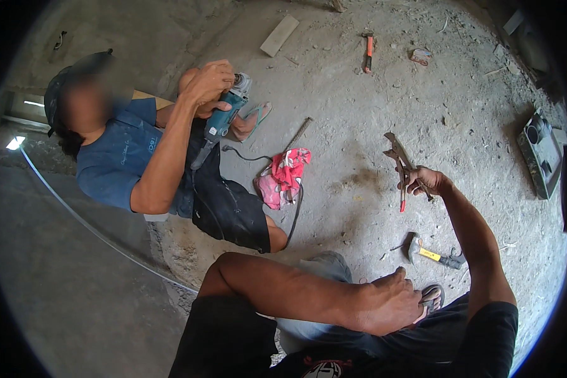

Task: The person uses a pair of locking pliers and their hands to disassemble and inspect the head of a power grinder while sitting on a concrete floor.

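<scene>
My right hand [419,181] is closed around a rusty two-handled metal tool [398,154] that looks like tin snips. Its jaws point away from me, and one handle ends in a red tip. Below that hand, a hammer [429,253] with a yellow and black handle lies on the floor. My left hand [387,303] rests by my knee above my sandalled foot. Its thumb stands apart from the bent fingers, which are partly hidden, and I see nothing held in it.
At left, a seated co-worker [126,142] holds a teal angle grinder [223,113]. Its cord runs beside a pink cloth [285,176] and a rusty rod [301,133]. Farther off lie a wooden block [280,36] and an orange-handled hammer [368,53]. A metal stove-like box [540,154] stands at right.
</scene>
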A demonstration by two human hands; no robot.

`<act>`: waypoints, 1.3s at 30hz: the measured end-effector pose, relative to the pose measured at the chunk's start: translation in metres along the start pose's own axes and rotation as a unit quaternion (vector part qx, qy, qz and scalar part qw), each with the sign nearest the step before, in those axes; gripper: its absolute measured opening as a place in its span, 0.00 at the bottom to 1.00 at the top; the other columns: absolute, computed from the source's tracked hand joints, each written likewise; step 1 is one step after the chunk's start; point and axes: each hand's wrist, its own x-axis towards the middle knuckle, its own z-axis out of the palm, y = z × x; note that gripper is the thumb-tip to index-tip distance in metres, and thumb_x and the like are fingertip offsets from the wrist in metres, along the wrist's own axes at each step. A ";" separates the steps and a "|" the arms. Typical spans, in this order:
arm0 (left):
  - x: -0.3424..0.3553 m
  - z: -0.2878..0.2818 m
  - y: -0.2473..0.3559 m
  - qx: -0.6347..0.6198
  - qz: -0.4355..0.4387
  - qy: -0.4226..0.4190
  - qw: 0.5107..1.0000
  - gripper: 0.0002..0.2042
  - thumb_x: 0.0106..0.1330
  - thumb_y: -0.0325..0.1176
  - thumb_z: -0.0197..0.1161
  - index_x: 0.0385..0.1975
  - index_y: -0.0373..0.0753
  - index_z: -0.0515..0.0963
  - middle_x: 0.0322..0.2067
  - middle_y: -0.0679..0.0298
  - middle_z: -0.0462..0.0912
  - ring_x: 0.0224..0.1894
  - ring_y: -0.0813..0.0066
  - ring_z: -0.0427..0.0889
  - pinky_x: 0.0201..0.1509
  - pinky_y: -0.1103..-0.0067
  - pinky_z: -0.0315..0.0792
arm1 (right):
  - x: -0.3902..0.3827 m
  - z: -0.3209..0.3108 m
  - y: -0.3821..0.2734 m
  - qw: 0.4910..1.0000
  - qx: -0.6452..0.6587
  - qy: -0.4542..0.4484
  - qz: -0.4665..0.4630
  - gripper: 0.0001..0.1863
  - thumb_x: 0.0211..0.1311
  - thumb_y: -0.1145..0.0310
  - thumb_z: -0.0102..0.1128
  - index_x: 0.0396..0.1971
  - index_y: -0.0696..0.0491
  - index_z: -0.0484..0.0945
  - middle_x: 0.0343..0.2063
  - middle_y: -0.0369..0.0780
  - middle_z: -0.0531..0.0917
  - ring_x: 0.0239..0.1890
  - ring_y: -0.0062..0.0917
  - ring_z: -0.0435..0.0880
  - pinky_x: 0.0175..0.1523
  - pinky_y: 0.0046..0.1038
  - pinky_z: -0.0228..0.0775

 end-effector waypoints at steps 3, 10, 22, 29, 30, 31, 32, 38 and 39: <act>0.001 -0.001 0.000 0.006 0.004 0.017 1.000 0.09 0.61 0.39 0.52 0.33 0.42 0.75 0.27 0.68 0.74 0.30 0.72 0.76 0.44 0.71 0.67 | 0.000 0.000 0.000 1.000 -0.002 0.002 0.005 0.20 0.44 0.59 0.63 0.40 0.49 0.77 0.40 0.38 0.84 0.35 0.24 0.79 0.43 0.32 0.69; 0.002 -0.007 -0.001 -0.001 0.001 -0.009 1.000 0.09 0.61 0.38 0.53 0.34 0.42 0.76 0.28 0.68 0.74 0.32 0.73 0.76 0.45 0.70 0.66 | 0.007 -0.003 0.005 1.000 0.013 -0.001 -0.009 0.23 0.46 0.66 0.61 0.47 0.53 0.74 0.40 0.42 0.85 0.30 0.23 0.81 0.33 0.25 0.74; 0.006 -0.015 -0.004 -0.020 0.005 -0.031 0.999 0.09 0.61 0.38 0.54 0.35 0.42 0.75 0.29 0.67 0.74 0.31 0.73 0.75 0.43 0.71 0.67 | 0.008 -0.006 0.005 1.000 -0.001 -0.009 0.002 0.30 0.39 0.58 0.65 0.48 0.50 0.73 0.42 0.40 0.83 0.35 0.26 0.79 0.39 0.30 0.70; 0.007 -0.012 -0.003 -0.025 -0.009 -0.049 0.998 0.08 0.61 0.39 0.54 0.32 0.43 0.74 0.27 0.69 0.72 0.31 0.73 0.75 0.43 0.71 0.67 | 0.006 -0.004 0.003 1.000 0.003 -0.005 0.000 0.28 0.40 0.59 0.65 0.46 0.51 0.74 0.41 0.40 0.83 0.35 0.27 0.79 0.39 0.31 0.70; 0.007 -0.013 -0.003 -0.023 -0.011 -0.047 0.999 0.08 0.61 0.39 0.54 0.32 0.43 0.74 0.27 0.69 0.72 0.31 0.73 0.74 0.43 0.71 0.67 | 0.006 -0.004 0.002 1.000 0.007 -0.004 0.001 0.27 0.40 0.59 0.64 0.45 0.51 0.75 0.41 0.40 0.83 0.35 0.27 0.79 0.39 0.31 0.70; 0.007 -0.012 -0.003 -0.021 -0.012 -0.044 0.999 0.08 0.61 0.39 0.54 0.31 0.43 0.74 0.27 0.69 0.72 0.31 0.73 0.74 0.43 0.71 0.67 | 0.008 -0.005 0.004 1.000 0.007 -0.003 0.001 0.27 0.40 0.59 0.64 0.45 0.51 0.75 0.41 0.40 0.83 0.35 0.27 0.79 0.39 0.31 0.70; 0.007 -0.013 -0.003 -0.021 -0.012 -0.044 0.999 0.08 0.61 0.39 0.54 0.31 0.43 0.74 0.27 0.69 0.72 0.31 0.73 0.74 0.43 0.71 0.67 | 0.009 -0.006 0.006 1.000 0.015 -0.005 -0.003 0.26 0.43 0.62 0.63 0.47 0.52 0.74 0.40 0.41 0.84 0.32 0.25 0.81 0.35 0.28 0.72; 0.006 -0.011 -0.003 0.002 -0.009 -0.014 1.000 0.08 0.61 0.39 0.54 0.32 0.44 0.75 0.27 0.69 0.72 0.30 0.74 0.74 0.44 0.71 0.66 | 0.007 -0.004 0.003 1.000 0.011 -0.002 -0.005 0.26 0.44 0.63 0.62 0.47 0.52 0.74 0.41 0.41 0.84 0.32 0.26 0.81 0.36 0.28 0.72; 0.006 -0.012 -0.003 -0.003 -0.010 -0.023 1.000 0.08 0.61 0.39 0.54 0.32 0.44 0.75 0.27 0.69 0.72 0.30 0.74 0.74 0.44 0.72 0.66 | 0.007 -0.003 0.002 1.000 0.020 0.005 -0.011 0.23 0.46 0.66 0.61 0.47 0.53 0.75 0.39 0.41 0.85 0.29 0.23 0.82 0.32 0.26 0.75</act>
